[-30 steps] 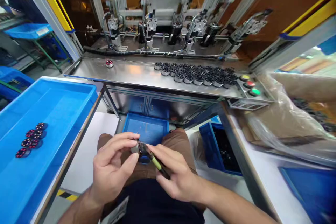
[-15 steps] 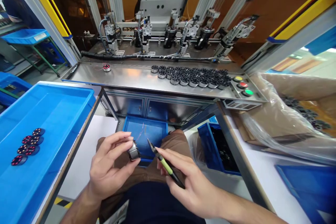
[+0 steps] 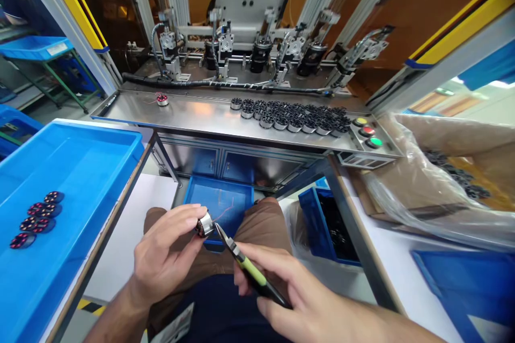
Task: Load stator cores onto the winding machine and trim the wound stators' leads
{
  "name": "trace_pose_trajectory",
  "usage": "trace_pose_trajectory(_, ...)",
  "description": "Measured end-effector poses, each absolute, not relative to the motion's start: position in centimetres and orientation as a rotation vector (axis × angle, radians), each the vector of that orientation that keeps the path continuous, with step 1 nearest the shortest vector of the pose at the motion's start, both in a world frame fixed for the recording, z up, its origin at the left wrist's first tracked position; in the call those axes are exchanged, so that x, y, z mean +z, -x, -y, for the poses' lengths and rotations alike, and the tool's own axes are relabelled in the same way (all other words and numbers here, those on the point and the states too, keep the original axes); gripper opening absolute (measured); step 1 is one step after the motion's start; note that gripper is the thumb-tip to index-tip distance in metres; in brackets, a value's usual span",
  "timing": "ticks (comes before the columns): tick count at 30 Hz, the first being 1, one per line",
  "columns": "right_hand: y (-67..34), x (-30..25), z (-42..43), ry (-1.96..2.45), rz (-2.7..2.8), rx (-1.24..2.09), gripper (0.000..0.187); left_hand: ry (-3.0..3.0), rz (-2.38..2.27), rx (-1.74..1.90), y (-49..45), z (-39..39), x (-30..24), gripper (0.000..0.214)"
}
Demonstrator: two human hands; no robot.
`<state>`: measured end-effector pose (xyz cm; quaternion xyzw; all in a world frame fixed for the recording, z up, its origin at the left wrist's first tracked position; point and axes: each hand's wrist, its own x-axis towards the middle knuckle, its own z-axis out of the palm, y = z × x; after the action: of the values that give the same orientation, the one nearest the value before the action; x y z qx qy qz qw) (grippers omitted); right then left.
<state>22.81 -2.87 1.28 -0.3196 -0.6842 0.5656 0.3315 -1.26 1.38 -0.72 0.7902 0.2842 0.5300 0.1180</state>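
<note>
My left hand [image 3: 163,262] pinches a small round metal motor part [image 3: 205,223] between thumb and fingers, over my lap. A thin reddish wire [image 3: 225,209] trails from the part above a small blue bin [image 3: 219,201]. My right hand [image 3: 298,295] grips green-handled cutters [image 3: 245,268], their tips touching the part's right side. On the left, several finished wound parts [image 3: 34,218] lie in a large blue tray [image 3: 80,182].
A steel shelf [image 3: 201,115] carries a cluster of dark ring parts [image 3: 293,115], one wound part [image 3: 162,99], and yellow, red and green buttons [image 3: 367,131]. Machine fixtures [image 3: 257,48] stand behind. A blue bin of dark parts [image 3: 330,225] and a plastic bag [image 3: 434,177] sit to the right.
The cutters pulled away from the part, then came back so their tips meet it again. My left hand turned the part. The view shifted slightly.
</note>
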Motion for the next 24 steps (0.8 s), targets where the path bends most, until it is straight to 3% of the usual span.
trace_pose_trajectory(8,-22.34,1.67,2.32,0.834,1.740,1.572,0.045,-2.254,-0.829,1.532,1.46,-1.11,-1.23,0.079)
trace_pose_trajectory(14,-22.31,1.25,2.46,0.791,1.726,1.542,0.056,-2.210,-0.839,1.519,1.63,-0.92,-1.30,0.079)
trace_pose_trajectory(24,-21.83,1.78,1.88,0.878,1.720,1.667,0.015,-2.164,-0.851,1.509,1.76,-0.64,-1.53,0.082)
